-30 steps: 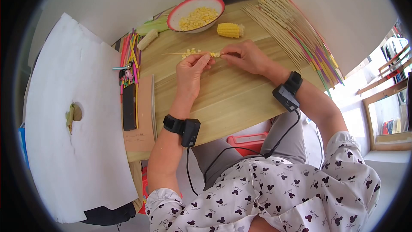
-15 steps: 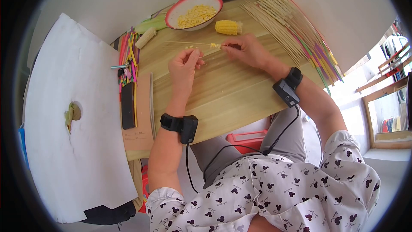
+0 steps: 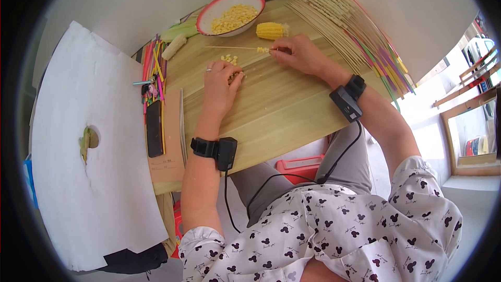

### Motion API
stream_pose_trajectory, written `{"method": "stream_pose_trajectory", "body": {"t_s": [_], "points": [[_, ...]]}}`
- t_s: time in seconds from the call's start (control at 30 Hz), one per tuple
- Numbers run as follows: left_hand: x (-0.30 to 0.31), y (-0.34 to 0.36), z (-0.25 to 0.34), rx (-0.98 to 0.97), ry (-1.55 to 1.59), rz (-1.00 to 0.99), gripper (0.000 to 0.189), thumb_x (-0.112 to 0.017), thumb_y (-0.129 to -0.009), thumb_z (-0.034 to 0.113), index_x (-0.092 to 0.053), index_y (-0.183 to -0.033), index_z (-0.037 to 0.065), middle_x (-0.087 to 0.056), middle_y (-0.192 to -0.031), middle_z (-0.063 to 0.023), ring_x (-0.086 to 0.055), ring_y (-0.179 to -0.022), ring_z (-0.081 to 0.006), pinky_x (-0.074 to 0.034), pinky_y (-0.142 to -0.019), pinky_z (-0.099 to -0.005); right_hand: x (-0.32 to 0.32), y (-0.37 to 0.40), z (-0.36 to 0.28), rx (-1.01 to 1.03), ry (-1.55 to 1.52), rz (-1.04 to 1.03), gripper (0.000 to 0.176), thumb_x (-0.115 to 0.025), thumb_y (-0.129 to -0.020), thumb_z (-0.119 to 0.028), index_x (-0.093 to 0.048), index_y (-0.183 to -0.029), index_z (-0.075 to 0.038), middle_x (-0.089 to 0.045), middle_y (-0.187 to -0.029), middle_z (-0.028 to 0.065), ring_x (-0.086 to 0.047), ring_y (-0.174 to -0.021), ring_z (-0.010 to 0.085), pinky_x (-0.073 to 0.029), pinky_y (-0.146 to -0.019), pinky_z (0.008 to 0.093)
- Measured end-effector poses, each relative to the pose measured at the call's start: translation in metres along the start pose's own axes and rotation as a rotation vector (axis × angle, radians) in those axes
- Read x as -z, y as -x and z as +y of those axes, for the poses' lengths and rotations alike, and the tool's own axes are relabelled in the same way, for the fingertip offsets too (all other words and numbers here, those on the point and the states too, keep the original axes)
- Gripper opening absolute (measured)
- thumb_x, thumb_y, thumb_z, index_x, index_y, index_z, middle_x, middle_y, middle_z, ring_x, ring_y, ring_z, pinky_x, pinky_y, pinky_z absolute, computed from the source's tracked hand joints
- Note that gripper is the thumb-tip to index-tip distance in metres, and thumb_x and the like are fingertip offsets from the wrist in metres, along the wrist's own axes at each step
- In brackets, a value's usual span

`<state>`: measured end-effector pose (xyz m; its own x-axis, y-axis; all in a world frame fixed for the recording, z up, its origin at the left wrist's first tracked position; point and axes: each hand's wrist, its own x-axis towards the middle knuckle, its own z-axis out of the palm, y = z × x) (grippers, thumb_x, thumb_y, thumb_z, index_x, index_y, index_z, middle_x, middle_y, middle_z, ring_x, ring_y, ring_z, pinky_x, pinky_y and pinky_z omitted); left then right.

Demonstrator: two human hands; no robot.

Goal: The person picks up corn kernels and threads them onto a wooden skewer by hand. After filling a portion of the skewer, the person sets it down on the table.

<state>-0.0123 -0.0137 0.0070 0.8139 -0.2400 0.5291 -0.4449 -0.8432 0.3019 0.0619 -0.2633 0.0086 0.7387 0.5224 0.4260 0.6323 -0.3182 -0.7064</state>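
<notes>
My right hand [image 3: 301, 56] pinches a thin wooden skewer [image 3: 229, 47] close to one end. Several yellow corn kernels [image 3: 262, 50] are threaded on it beside my fingertips, and its bare length points left above the table. My left hand [image 3: 221, 84], with a ring on one finger, is lowered to the tabletop with its fingers curled together. Small pale bits show at its fingertips, but what it grips is too small to make out. Just beyond it lies a small group of loose corn kernels [image 3: 229, 59].
A red-rimmed bowl [image 3: 203, 18] holds kernels at the back. Near it lie a partly stripped corn cob [image 3: 270, 31] and a bare cob [image 3: 174, 46]. Bundled skewers [image 3: 329, 34] and coloured sticks line the right edge. Coloured sticks, a black case [image 3: 155, 128] and a notebook [image 3: 175, 125] lie left.
My left hand has lowered to the table and its fingers have turned downward, uncovering more of the loose kernels. My right hand still holds the skewer in nearly the same place.
</notes>
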Motion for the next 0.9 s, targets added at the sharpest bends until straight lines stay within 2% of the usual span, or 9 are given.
{"method": "stream_pose_trajectory", "body": {"t_s": [0.23, 0.53, 0.9], "points": [[-0.0028, 0.0004, 0.0032, -0.004, 0.055, 0.027, 0.010, -0.070, -0.079, 0.009, -0.065, -0.086, 0.002, -0.062, -0.090, -0.0128, -0.055, -0.090, -0.0328, -0.043, -0.082, -0.0405, -0.0027, -0.0011, 0.0066, 0.022, 0.031, -0.022, 0.016, -0.065, -0.089, -0.015, -0.067, -0.092, 0.000, -0.066, -0.069, 0.0096, -0.061, -0.061, 0.0151, -0.049, -0.061, 0.0286], [-0.0064, 0.0004, 0.0044, 0.029, 0.137, -0.010, 0.010, -0.068, -0.081, 0.008, -0.064, -0.086, 0.002, -0.061, -0.085, -0.0126, -0.056, -0.087, -0.0314, -0.045, -0.079, -0.0399, -0.0004, -0.0010, 0.0069, -0.048, 0.005, -0.078, 0.017, -0.065, -0.090, -0.016, -0.067, -0.093, 0.000, -0.066, -0.069, 0.0078, -0.060, -0.062, 0.0116, -0.047, -0.060, 0.0277], [-0.0074, 0.0001, 0.0007, 0.060, 0.176, -0.028, 0.010, -0.068, -0.081, 0.006, -0.064, -0.088, 0.000, -0.063, -0.086, -0.0124, -0.059, -0.082, -0.0274, -0.048, -0.074, -0.0366, -0.0001, -0.0010, 0.0073, -0.056, 0.030, -0.088, 0.018, -0.066, -0.090, -0.017, -0.067, -0.094, 0.000, -0.066, -0.069, 0.0083, -0.061, -0.062, 0.0127, -0.048, -0.061, 0.0280]]}}
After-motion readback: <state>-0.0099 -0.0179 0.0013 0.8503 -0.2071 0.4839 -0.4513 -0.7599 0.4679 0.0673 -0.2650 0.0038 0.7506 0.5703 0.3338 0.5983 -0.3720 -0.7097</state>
